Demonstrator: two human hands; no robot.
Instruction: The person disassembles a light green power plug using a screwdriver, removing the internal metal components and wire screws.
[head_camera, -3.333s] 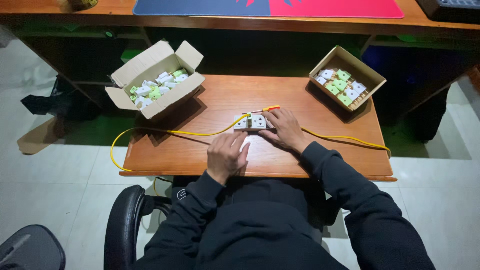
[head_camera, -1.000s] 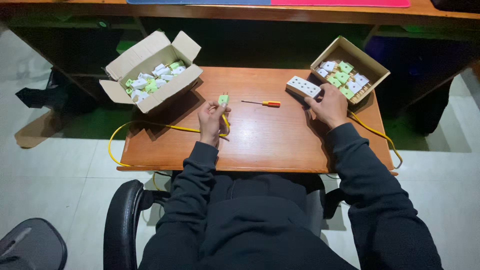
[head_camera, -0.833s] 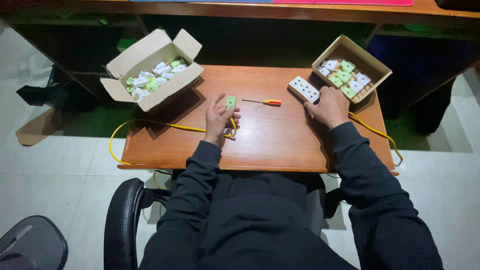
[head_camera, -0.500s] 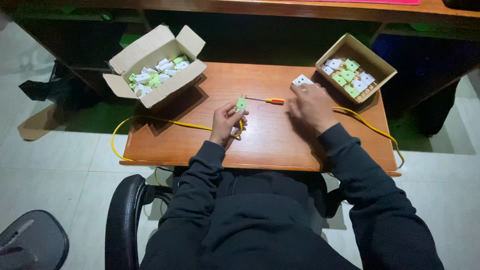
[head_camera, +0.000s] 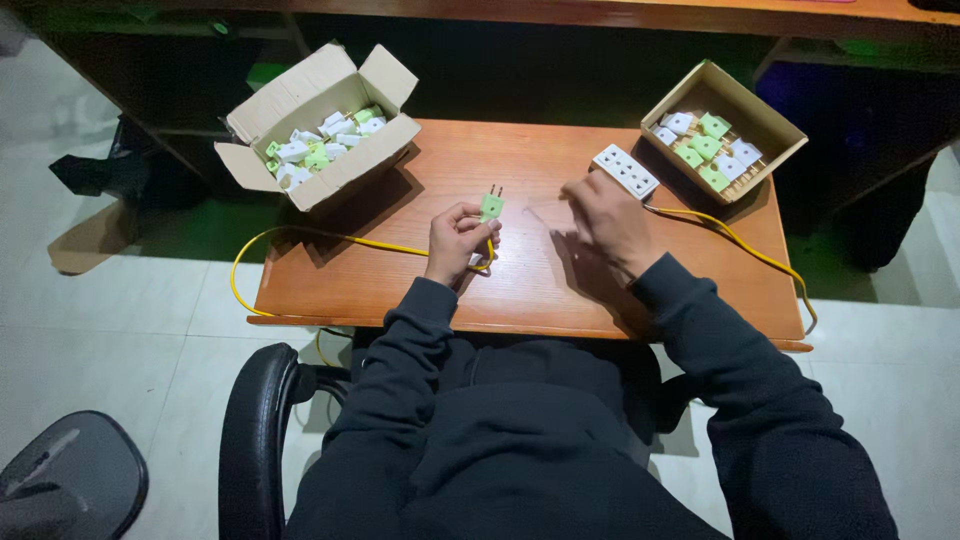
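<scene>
Floor, far left: pale tiles (head_camera: 110, 300); part of a dark seat (head_camera: 60, 480) shows at the lower corner.
Left box: open cardboard carton (head_camera: 340, 175) at the table's left rear corner, holding white and green plug parts (head_camera: 315, 145).
Yellow cable: yellow cord (head_camera: 330, 238) loops off the table's left edge and runs to the left hand.
Left hand: left hand (head_camera: 455, 240) grips a green two-pin plug (head_camera: 491, 206), pins upright, at the table's middle.
Step in hand: judged as wiring or closing up the plug on the cord's end.
Right hand: right hand (head_camera: 605, 215) hovers blurred just beside the plug; whether it grasps anything cannot be told.
Next move: likely calls for a steady plug and a fine tool brought to it.
Socket strip: white socket block (head_camera: 625, 170) lies behind the right hand, near the right box.
Right box: shallow cardboard tray (head_camera: 775, 130) of green and white parts (head_camera: 705, 150).
Surface: small reddish wooden table (head_camera: 520, 290), smooth.
Room: dim; a longer wooden desk (head_camera: 600, 12) stands behind.
</scene>
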